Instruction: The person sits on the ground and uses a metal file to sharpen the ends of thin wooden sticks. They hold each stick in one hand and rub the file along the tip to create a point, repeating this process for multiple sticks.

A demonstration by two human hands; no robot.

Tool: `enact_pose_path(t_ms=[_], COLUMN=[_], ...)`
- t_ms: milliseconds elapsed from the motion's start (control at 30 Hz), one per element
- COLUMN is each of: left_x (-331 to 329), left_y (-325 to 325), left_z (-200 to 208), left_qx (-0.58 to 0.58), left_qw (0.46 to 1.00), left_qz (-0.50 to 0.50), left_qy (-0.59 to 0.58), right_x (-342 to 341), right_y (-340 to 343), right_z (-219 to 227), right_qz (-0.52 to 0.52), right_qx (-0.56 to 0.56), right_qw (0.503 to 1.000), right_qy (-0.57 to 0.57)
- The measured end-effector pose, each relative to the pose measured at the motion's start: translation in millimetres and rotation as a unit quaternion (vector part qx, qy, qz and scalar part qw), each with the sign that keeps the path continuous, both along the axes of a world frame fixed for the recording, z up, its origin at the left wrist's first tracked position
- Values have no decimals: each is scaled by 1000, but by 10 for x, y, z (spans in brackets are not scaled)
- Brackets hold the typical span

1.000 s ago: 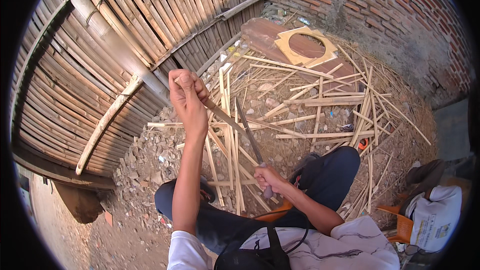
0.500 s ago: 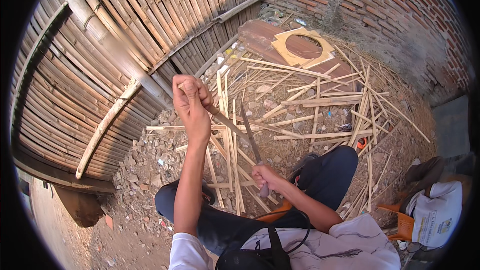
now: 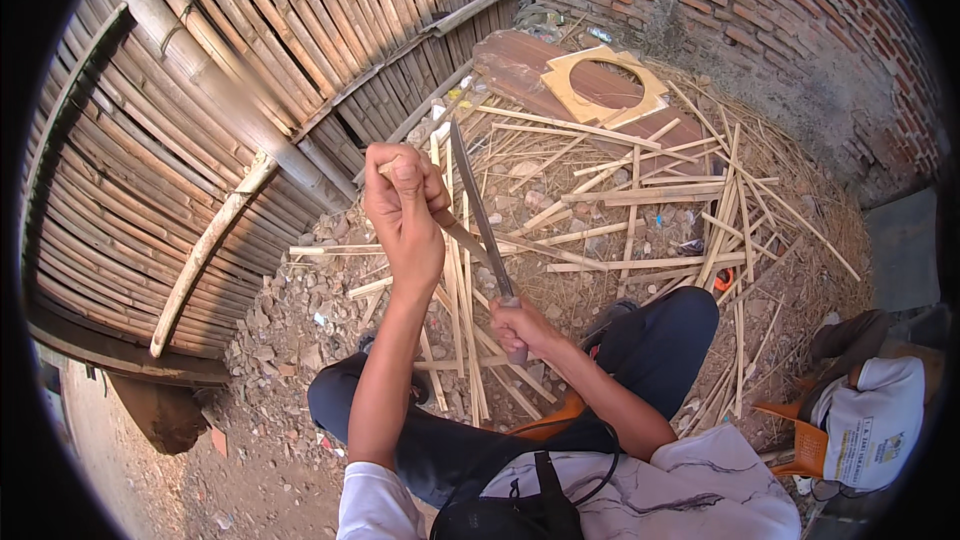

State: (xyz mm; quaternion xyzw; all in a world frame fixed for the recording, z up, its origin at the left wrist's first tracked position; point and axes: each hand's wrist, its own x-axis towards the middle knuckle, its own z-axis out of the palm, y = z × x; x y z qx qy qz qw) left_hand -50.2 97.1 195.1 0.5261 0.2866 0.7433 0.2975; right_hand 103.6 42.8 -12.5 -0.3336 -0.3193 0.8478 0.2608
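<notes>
My left hand (image 3: 405, 220) is raised in front of me, closed round the upper end of a bamboo strip (image 3: 462, 236). The strip slants down to the right from the fist. My right hand (image 3: 526, 328), lower and to the right, is wrapped round the handle of a long knife (image 3: 480, 212). The dark blade points up and away, crossing the strip just right of my left hand; whether it touches the strip I cannot tell. Many pale bamboo strips (image 3: 645, 197) lie crossed on the ground beyond my hands.
A bamboo wall (image 3: 300, 30) stands at the left, a brick wall (image 3: 800, 30) at the back right. A pale board with a round hole (image 3: 565, 78) lies on a brown panel (image 3: 505, 70). At the right, a person in a white shirt (image 3: 880, 420) sits by an orange chair (image 3: 806, 445).
My right hand has moved up and slightly left, bringing the knife blade nearer my left hand. My left hand has shifted a little to the right with the strip.
</notes>
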Motion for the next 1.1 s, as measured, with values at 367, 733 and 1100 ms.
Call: enact_pose_path(t_ms=[367, 733, 1100], left_x=[-5, -126, -79], left_y=[-77, 19, -22], left_z=[4, -19, 5], left_qx=[4, 20, 2], left_qw=[1000, 1000, 1000], left_qz=[-13, 7, 16], left_qy=[14, -17, -7], right_x=[376, 333, 71], right_y=[-53, -175, -113], right_z=[-1834, -1720, -1455], right_qz=[6, -101, -107], right_qx=[-107, -2, 193], right_qw=[973, 939, 907], right_qy=[-205, -328, -357])
